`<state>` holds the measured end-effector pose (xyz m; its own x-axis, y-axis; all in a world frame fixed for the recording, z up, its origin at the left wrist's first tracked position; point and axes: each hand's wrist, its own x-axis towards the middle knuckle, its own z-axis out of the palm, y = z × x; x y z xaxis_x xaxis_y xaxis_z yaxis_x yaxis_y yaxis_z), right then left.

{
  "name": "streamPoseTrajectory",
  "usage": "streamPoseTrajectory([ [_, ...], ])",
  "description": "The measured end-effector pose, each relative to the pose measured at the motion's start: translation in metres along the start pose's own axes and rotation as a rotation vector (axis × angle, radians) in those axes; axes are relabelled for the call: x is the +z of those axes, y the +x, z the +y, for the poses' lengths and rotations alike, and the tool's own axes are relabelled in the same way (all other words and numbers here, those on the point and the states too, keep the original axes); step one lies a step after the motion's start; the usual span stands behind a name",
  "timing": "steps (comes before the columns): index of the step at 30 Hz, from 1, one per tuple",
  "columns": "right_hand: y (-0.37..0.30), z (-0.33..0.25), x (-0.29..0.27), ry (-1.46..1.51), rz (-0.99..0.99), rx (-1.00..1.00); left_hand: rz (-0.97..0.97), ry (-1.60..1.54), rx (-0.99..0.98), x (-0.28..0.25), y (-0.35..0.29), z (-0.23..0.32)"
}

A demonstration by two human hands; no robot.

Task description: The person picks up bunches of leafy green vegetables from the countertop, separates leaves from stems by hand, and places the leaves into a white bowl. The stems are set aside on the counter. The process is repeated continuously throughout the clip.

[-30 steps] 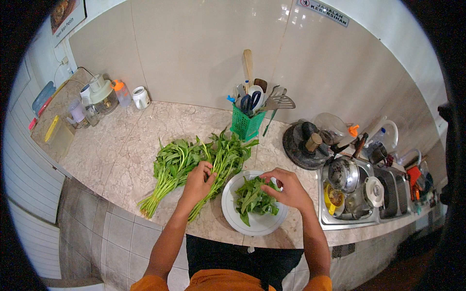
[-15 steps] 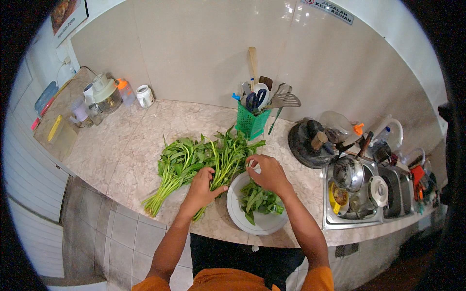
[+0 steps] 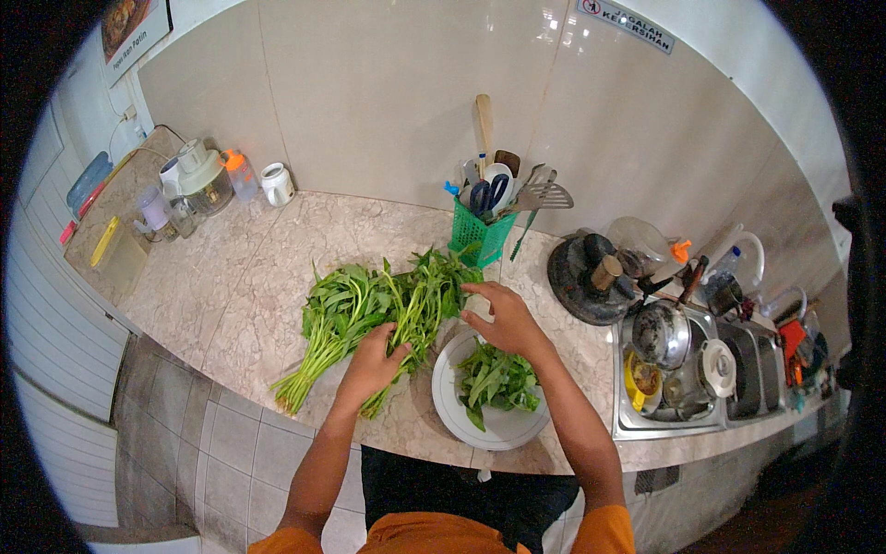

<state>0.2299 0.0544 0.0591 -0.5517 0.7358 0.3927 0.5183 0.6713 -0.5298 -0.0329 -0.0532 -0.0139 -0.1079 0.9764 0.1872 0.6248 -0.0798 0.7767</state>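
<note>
Two bunches of water spinach with long pale stems lie on the marble counter. My left hand is closed around the stems of the right bunch, thumb lying across them. The left bunch rests beside that hand, stem ends toward the counter's front edge. Over the far rim of a white plate, my right hand is open, thumb and forefinger apart, close to the leafy tips of the right bunch. Nothing shows between its fingers. Plucked leaves are heaped on the plate below.
A green basket of utensils stands behind the greens. To the right sit a dark stone mortar and a steel sink with a pan and dishes. A food processor, bottles and a white mug stand far left.
My right hand's fingers have spread apart and reached slightly up toward the leaf tips. My left hand has shifted slightly left, its thumb drawn in over the stems.
</note>
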Motion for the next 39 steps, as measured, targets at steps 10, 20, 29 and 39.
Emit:
streamPoseTrajectory([
  [10,0.0,-0.01,-0.004,0.068,-0.161,0.055,-0.043,-0.26,-0.237,-0.008,0.004,0.007],
  [20,-0.004,-0.026,0.003,0.122,-0.196,-0.058,0.063,-0.591,-0.241,-0.009,0.004,0.04],
  [29,-0.006,-0.036,0.016,0.064,-0.217,-0.107,0.063,-0.447,-0.204,0.02,0.016,0.015],
  [39,-0.013,-0.038,0.037,-0.155,-0.242,-0.074,-0.026,-0.312,-0.042,0.02,0.013,0.016],
])
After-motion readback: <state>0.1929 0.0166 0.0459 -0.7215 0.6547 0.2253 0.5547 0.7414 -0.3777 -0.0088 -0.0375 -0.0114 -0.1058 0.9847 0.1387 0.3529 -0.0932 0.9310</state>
